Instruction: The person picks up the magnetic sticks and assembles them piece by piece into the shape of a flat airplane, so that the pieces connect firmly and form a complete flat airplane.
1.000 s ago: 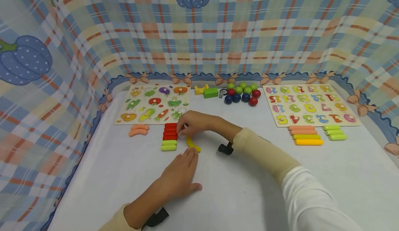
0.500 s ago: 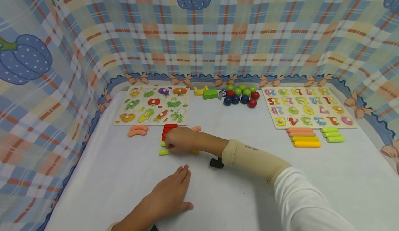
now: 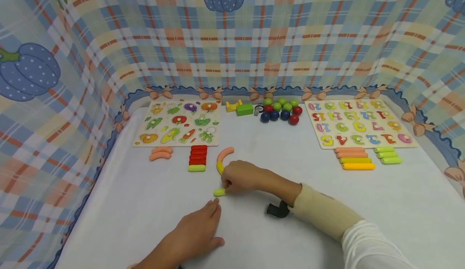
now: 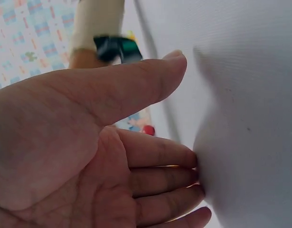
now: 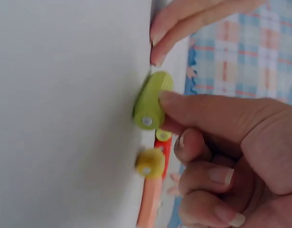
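On the near side of the yellow arc (image 3: pixel 219 167), the left hand (image 3: pixel 197 228) lies straight-fingered, perhaps touching the green stick (image 3: pixel 219 192) that the right hand (image 3: pixel 242 176) pinches close by, apparently a positioning step calling next for alignment before release.

There are two boards (image 3: pixel 176 124), eleven balls (image 3: pixel 285 115), five green sticks (image 3: pixel 219 192) and four red sticks (image 3: pixel 198 157).

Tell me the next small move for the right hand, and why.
Probably the right hand should bring its pinched green stick to the yellow curved piece: one end of that piece shows bare, while its other end meets the pink curved piece.
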Tool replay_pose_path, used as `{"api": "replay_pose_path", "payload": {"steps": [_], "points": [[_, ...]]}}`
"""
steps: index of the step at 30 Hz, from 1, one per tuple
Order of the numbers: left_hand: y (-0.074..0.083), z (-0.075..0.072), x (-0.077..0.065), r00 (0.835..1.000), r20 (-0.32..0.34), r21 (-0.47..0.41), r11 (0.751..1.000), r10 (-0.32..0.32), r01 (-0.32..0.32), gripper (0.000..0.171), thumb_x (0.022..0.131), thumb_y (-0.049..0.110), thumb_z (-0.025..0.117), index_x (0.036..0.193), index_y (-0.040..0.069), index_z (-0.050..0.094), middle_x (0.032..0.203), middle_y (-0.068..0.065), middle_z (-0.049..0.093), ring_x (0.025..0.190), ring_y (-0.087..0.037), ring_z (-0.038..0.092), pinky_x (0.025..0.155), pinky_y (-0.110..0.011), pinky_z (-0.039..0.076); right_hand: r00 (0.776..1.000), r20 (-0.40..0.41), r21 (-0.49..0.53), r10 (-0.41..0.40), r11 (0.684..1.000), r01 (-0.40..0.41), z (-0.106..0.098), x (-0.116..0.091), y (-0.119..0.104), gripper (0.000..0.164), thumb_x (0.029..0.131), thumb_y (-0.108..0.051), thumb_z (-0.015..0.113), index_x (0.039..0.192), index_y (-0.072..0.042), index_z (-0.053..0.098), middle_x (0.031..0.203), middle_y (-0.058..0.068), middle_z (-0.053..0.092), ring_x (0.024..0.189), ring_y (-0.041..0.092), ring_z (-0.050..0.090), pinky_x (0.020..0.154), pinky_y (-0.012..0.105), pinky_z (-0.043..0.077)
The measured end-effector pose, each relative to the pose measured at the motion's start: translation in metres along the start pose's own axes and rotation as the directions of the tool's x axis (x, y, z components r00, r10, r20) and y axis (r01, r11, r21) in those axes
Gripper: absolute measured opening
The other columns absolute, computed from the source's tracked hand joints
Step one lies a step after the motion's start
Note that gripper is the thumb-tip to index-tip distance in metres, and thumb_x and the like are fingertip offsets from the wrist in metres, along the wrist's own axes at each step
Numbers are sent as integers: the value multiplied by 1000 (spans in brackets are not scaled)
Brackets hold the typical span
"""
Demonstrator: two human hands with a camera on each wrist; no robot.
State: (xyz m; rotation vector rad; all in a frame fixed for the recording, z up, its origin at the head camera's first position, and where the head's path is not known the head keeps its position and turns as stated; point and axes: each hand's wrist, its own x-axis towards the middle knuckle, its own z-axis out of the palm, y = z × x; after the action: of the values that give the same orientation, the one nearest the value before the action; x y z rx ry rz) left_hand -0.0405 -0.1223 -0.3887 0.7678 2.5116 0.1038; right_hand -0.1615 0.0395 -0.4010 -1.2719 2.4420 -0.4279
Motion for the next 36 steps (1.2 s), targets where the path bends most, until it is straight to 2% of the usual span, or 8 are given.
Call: {"api": "replay_pose_path", "payload": {"steps": [5, 11, 17, 29, 32, 36], "points": [[0, -1, 2, 1000, 20, 20, 1000, -13, 13, 76, 78, 50, 62, 132, 0, 43, 138, -14, 36, 126, -24, 35, 92, -37, 39, 992, -94, -17, 81, 996, -83, -1, -39, 17, 11, 77, -18, 69, 66, -20, 65, 54, -14, 49, 52, 5, 42, 52, 22, 37], [0, -5, 7, 1000, 17, 21, 1000, -14, 14, 73, 79, 50, 61, 130, 1, 46, 136, -13, 39, 124, -24, 38, 91, -38, 40, 976, -173, -66, 132, 987, -145, -9, -53, 35, 6, 77, -16, 70, 71, -17, 68, 59, -13, 51, 55, 7, 44, 55, 24, 39], [1, -5, 7, 999, 23, 8, 1000, -24, 24, 73, 78, 50, 62, 130, 1, 46, 137, -13, 39, 124, -25, 37, 93, -38, 38, 974, -206, -76, 98, 990, -115, -9, -48, 42, 3, 78, -14, 68, 77, -14, 71, 62, -12, 54, 56, 7, 45, 55, 22, 40], [1, -4, 7, 1000, 5, 13, 1000, -26, 26, 72, 78, 50, 62, 129, 1, 47, 136, -12, 41, 123, -23, 40, 92, -38, 40, 969, -208, -14, 136, 990, -142, -12, -43, 42, 11, 77, -19, 71, 87, -14, 72, 65, -13, 55, 60, 7, 47, 57, 22, 41], [1, -4, 6, 1000, 2, 9, 1000, -27, 27, 72, 78, 50, 62, 129, 1, 47, 136, -12, 41, 123, -23, 40, 91, -38, 40, 969, -224, 2, 105, 994, -108, -16, -35, 41, 14, 78, -21, 69, 90, -15, 72, 65, -14, 54, 60, 7, 48, 57, 21, 42], [1, -3, 4, 1000, -9, 2, 1000, -22, 22, 72, 79, 50, 62, 130, 0, 46, 136, -13, 40, 123, -23, 39, 92, -38, 39, 970, -242, -3, 28, 1000, -30, -18, -11, 35, 14, 81, -23, 67, 92, -15, 71, 67, -14, 56, 61, 6, 49, 60, 20, 42]]}}
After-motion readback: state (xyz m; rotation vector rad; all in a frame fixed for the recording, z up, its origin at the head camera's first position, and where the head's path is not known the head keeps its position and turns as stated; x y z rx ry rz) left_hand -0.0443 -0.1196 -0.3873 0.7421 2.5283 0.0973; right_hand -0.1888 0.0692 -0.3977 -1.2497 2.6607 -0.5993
